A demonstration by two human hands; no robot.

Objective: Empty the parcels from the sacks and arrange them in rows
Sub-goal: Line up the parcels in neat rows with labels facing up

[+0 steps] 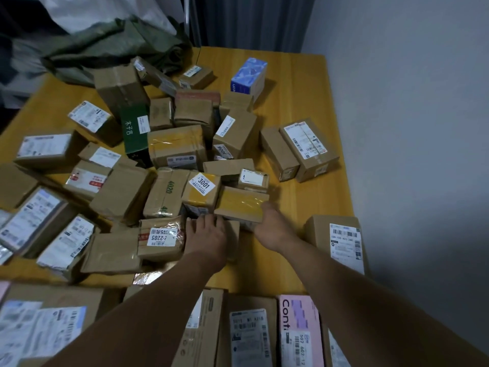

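Cardboard parcel (233,239): left hand (206,239) rests on it, fingers spread flat.
Yellow-taped parcel (242,203): right hand (272,229) touches its near edge; finger curl hidden, cannot tell.
Heap: loose parcels, 12 o'clock of hands, on wooden table (299,83).
Green sack (113,46): 11 o'clock, crumpled.
Pink box (299,327): 6 o'clock, in a row.

Bare bench (304,83) is left along the right edge; the middle and left are blocked by jumbled parcels (174,147)
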